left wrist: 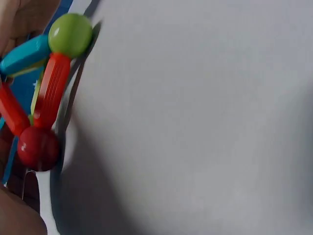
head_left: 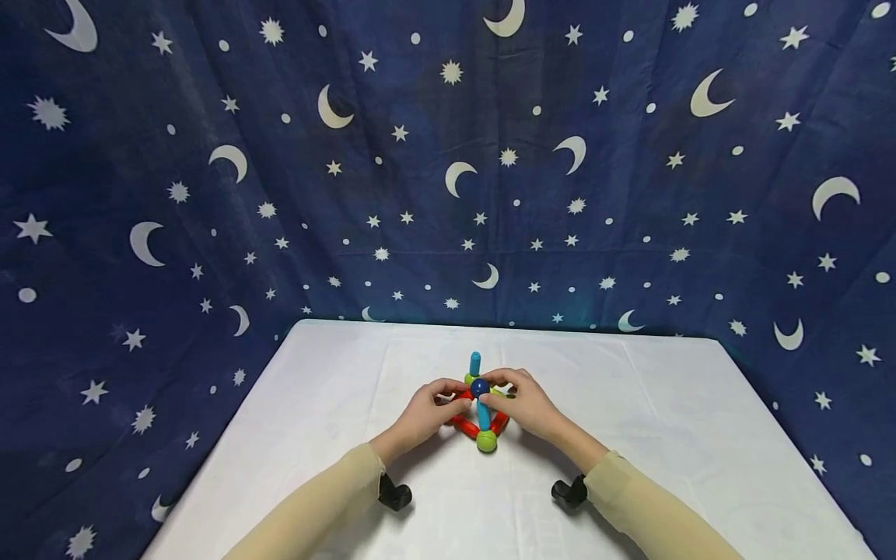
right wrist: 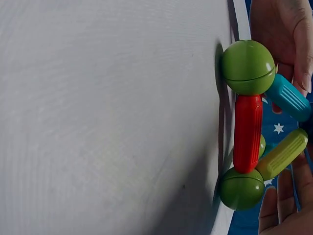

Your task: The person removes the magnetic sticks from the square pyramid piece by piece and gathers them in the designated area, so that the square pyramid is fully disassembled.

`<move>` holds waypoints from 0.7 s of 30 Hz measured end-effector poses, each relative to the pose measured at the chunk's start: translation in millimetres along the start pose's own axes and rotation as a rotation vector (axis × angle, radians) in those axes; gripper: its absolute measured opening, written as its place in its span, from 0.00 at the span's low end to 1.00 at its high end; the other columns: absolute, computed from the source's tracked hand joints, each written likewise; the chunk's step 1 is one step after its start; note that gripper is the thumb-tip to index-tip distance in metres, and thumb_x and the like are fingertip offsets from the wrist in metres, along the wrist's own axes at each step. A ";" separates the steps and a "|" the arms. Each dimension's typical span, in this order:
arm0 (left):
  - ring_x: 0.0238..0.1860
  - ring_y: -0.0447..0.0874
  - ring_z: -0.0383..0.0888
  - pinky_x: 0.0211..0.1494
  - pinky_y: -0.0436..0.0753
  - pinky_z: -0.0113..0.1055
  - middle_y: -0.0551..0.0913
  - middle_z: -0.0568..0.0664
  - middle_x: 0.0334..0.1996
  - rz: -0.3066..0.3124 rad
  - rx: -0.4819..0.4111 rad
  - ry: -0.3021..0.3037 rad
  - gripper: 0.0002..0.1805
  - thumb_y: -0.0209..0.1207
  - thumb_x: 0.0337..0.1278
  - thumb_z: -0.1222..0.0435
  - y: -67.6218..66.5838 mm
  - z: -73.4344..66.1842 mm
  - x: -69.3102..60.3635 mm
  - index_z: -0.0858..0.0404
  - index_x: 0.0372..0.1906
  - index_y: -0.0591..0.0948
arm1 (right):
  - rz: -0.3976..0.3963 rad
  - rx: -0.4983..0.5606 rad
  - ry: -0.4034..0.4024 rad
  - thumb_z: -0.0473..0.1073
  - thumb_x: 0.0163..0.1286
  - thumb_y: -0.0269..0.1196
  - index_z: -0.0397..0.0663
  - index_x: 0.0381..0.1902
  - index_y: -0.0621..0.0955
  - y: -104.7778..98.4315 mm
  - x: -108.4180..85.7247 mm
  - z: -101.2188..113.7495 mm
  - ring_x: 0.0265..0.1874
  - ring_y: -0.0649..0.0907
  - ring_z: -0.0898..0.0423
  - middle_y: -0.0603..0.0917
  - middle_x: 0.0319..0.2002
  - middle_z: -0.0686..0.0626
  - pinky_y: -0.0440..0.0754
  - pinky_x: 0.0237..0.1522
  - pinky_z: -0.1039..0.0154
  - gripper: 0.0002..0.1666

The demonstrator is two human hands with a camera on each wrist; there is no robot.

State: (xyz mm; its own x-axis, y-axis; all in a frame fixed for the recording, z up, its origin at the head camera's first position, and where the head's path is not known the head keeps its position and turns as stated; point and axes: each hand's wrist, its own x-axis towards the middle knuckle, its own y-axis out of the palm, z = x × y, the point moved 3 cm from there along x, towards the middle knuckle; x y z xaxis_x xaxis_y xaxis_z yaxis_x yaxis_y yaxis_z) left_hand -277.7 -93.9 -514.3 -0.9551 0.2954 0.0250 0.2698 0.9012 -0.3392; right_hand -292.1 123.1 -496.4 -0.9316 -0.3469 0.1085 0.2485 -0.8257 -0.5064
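Note:
A pyramid-like frame of rods and balls stands mid-table, with a dark blue ball [head_left: 480, 388] on top. My left hand [head_left: 427, 412] pinches a red rod [head_left: 463, 396] beside that ball. Thumb and fingers of my right hand [head_left: 528, 404] grip the dark blue ball. From it a light blue rod [head_left: 484, 415] slopes down to a green ball [head_left: 486, 442]. The left wrist view shows a red ball [left wrist: 38, 148] at a lower corner; a yellow-green rod [right wrist: 282, 154] meets another green ball [right wrist: 241, 189] in the right wrist view. My hands hide parts of the frame.
Behind the frame, another light blue rod [head_left: 475, 363] points up from a green ball. A white cloth covers the table [head_left: 336, 373]. Dark blue fabric [head_left: 420, 194] with moons and stars hangs around it. Black wrist mounts [head_left: 395, 495] stick out below both sleeves.

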 end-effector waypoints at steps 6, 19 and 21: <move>0.45 0.80 0.47 0.46 0.80 0.38 0.83 0.45 0.45 -0.042 -0.034 0.024 0.15 0.67 0.66 0.52 5.7 0.3 1.9 0.53 0.53 0.86 | 0.011 0.033 0.005 0.54 0.68 0.71 0.57 0.59 0.83 3.2 1.0 0.5 0.58 0.76 0.53 0.85 0.50 0.60 0.73 0.62 0.46 0.23; 0.44 0.79 0.46 0.45 0.80 0.35 0.84 0.46 0.43 -0.048 -0.049 0.003 0.16 0.68 0.65 0.53 8.2 0.8 5.1 0.56 0.52 0.86 | 0.019 0.066 0.000 0.53 0.69 0.71 0.59 0.62 0.83 3.3 0.8 -0.1 0.61 0.75 0.52 0.84 0.53 0.57 0.72 0.64 0.45 0.25; 0.44 0.79 0.46 0.44 0.80 0.35 0.84 0.46 0.43 -0.044 -0.048 0.002 0.16 0.68 0.65 0.53 8.2 1.1 5.5 0.56 0.52 0.86 | 0.020 0.067 0.001 0.53 0.69 0.71 0.59 0.61 0.83 3.0 0.7 0.4 0.61 0.75 0.52 0.84 0.53 0.57 0.73 0.64 0.45 0.24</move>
State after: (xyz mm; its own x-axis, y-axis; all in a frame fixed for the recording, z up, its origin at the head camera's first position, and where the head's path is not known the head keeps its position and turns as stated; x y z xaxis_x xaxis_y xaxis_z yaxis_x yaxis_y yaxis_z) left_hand -280.8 -85.3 -518.0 -0.9658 0.2561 0.0405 0.2336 0.9273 -0.2926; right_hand -291.8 120.2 -497.5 -0.9267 -0.3628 0.0982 0.2837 -0.8466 -0.4503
